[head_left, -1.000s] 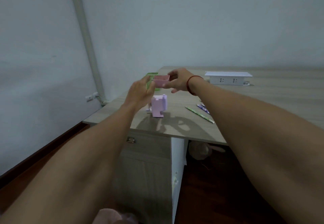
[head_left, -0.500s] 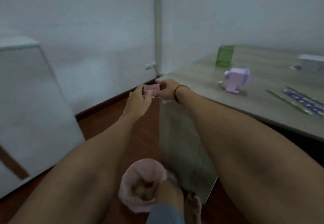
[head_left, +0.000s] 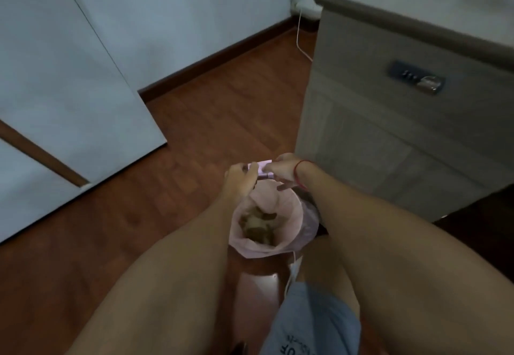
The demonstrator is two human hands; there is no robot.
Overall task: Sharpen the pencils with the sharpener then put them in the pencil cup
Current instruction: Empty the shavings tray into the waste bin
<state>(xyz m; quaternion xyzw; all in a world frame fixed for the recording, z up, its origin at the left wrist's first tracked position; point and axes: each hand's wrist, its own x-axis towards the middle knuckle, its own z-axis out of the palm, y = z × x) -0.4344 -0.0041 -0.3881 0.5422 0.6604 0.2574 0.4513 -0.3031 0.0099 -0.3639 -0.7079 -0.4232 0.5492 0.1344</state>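
**A:** Why are both hands down by the floor instead of up at the desk?

**B:** They're holding a small pink tray, probably the sharpener's shavings drawer, just above the far rim of the bin. Held there, whatever tips out should land inside the bin.

**A:** How is it gripped?

**B:** The left hand has its fingers curled round the tray's left end. The right hand pinches the right end, with one finger loose underneath. Holding both ends lets the wrists roll it over without dropping it.

**A:** And the bin?

**B:** It stands on the wooden floor, just beside the near corner of the desk cabinet. It's lined with a pink bag folded over the rim, and there are brownish shavings at the bottom.

**A:** Is the tray tipped yet?

**B:** I can't tell. It's small, blurred and half covered by fingers.

**A:** Where are the pencils, sharpener and pencil cup?

**B:** None are in view. I'd call this a housekeeping pause: the drawer gets emptied so sharpening can go on cleanly. The risk is shavings drifting past the rim onto the floor.
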